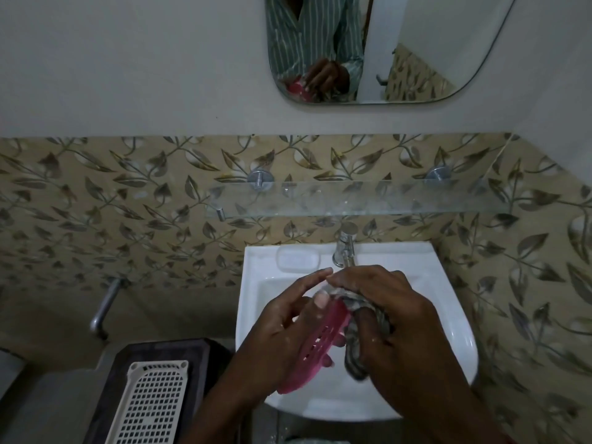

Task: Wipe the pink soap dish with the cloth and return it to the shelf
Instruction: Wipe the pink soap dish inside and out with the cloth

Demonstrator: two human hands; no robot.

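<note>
The pink soap dish [315,342], slotted and oval, is held on edge over the white sink [455,344]. My left hand [282,334] grips it from the left, thumb on its upper end. My right hand [394,318] holds a bunched grey patterned cloth [358,341] pressed against the dish's right side. The cloth hangs down below my right thumb. The glass shelf [352,200] runs along the tiled wall above the tap and carries nothing.
A chrome tap [344,248] stands at the sink's back, with a moulded soap recess [298,258] to its left. A white perforated basket [153,402] sits on a dark stool at lower left. A metal pipe [104,307] juts from the wall. A mirror [378,49] hangs above.
</note>
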